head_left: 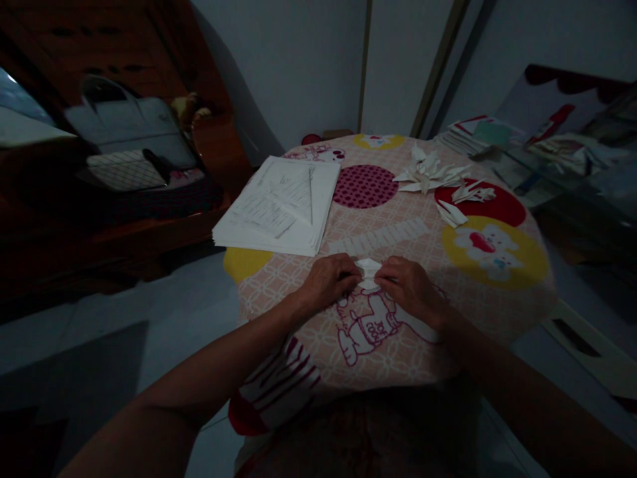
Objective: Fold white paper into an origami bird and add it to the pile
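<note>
A: Specimen, appearance?

B: Small folded paper [369,272], white, flat, upper edge angular, faint crease lines across it; finer detail lost in the dim light.

A: Position?

B: At the patterned tabletop [398,365], 12 o'clock from the person, between both hands.

A: Grip?

B: Narrow on each side. Left hand [331,282] pinches the paper's 9 o'clock edge; right hand [405,285], its 3 o'clock edge.

A: Surroundings, clocked from the paper?

B: Stack of white sheets [326,182] at 10, handwritten sheets [293,199] on top; pile of pointed paper folds [428,174] at 1.

gap between paper stack [323,199] and folded papers [430,178]
</note>
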